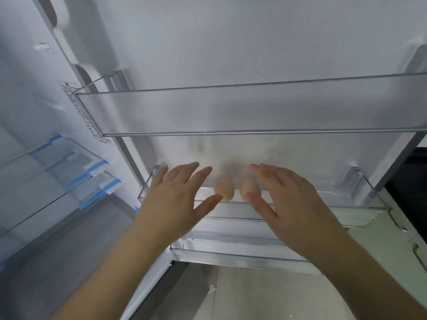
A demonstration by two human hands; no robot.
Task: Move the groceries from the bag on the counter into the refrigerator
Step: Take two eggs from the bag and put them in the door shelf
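Head view, the only one here: the refrigerator door stands swung wide, and two pale brown eggs sit side by side in the middle door bin (360, 192), a clear plastic tray, about midway along its length and close to its front wall. The left egg (224, 189) and the right egg (250, 189) lie near each other, perhaps just apart; blur makes it hard to say whether they touch.

The left hand (175, 197) is spread with straight fingers, its thumb tip at the near side of the left egg, holding nothing. The right hand (286, 199) is likewise flat and relaxed, its thumb tip resting against the front of the right egg; neither hand wraps an egg. Whether the thumbs press or merely brush the shells cannot be told.

Above, the upper door bin (231, 112) shows nothing in it, and a lower door bin (231, 252) is partly hidden behind the wrists. To the left are the glass shelves (46, 181) of the refrigerator, with blue tape on their corners. The bag and the counter are not in sight.

As a judgement: eggs are light, rigid and brittle, smooth enough to roll on the bin's flat floor. Each is best taken round its middle with fingertips and thumb, gently, and steadied so it cannot roll toward the bin's ends or knock its neighbour.
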